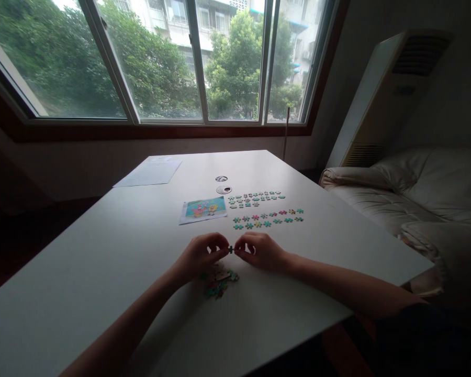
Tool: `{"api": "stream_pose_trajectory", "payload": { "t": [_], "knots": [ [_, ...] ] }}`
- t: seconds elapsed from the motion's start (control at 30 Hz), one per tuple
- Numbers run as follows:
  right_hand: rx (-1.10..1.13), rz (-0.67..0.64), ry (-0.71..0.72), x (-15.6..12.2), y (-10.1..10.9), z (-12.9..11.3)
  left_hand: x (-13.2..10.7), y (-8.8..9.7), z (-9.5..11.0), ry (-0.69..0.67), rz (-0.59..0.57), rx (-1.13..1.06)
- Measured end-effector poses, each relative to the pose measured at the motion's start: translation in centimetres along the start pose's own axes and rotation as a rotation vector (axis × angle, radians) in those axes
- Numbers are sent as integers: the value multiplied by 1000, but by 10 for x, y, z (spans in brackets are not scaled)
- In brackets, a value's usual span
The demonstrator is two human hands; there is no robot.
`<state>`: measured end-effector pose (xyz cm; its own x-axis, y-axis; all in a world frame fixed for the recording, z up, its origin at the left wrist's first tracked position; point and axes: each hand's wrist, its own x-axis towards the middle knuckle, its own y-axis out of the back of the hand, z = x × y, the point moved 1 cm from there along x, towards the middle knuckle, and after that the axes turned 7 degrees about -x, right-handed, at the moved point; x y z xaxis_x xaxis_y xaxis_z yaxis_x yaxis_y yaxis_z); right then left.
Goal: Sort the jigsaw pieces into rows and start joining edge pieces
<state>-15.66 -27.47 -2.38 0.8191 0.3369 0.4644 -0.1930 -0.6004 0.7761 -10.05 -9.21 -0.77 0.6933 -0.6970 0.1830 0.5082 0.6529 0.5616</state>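
Observation:
Between my fingertips, a small dark puzzle piece point(231, 250) is pinched from both sides. My left hand point(204, 253) grips its left edge with thumb and fingers, and my right hand point(261, 251) grips its right edge. Just below my left hand lies a loose pile of puzzle pieces point(220, 285), mixed green, red and pale, partly behind that hand. Beyond my hands, several puzzle pieces point(267, 223) are laid out in spaced rows, mostly teal with some pink and yellow. Left of those rows rests a colourful cartoon picture sheet point(204, 208).
The white table point(102, 267) fills the middle. Two small round items point(224, 190) lie past the picture, and papers point(149, 172) lie at the far left corner. A leather sofa point(377, 193) and a tall white appliance point(377, 99) stand at right. Windows line the back wall.

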Motion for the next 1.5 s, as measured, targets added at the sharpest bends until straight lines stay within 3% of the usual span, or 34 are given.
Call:
{"api": "stream_pose_trajectory", "payload": {
  "t": [0.3,0.5,0.73,0.93,1.17,1.5],
  "knots": [
    [-72,105,30,0,3,1,1,0,5,63,8,-214],
    [-60,131,75,-1,6,-1,-1,-1,12,241,17,-462],
    [-106,160,122,-1,8,-1,-3,-3,15,327,18,-539],
    [-173,182,111,2,15,-1,-3,1,12,320,55,-490],
    [-203,305,21,2,32,18,-6,19,-7,215,106,-174],
    [-231,387,-7,-1,40,35,-7,29,-18,258,115,-189]
  ]
}}
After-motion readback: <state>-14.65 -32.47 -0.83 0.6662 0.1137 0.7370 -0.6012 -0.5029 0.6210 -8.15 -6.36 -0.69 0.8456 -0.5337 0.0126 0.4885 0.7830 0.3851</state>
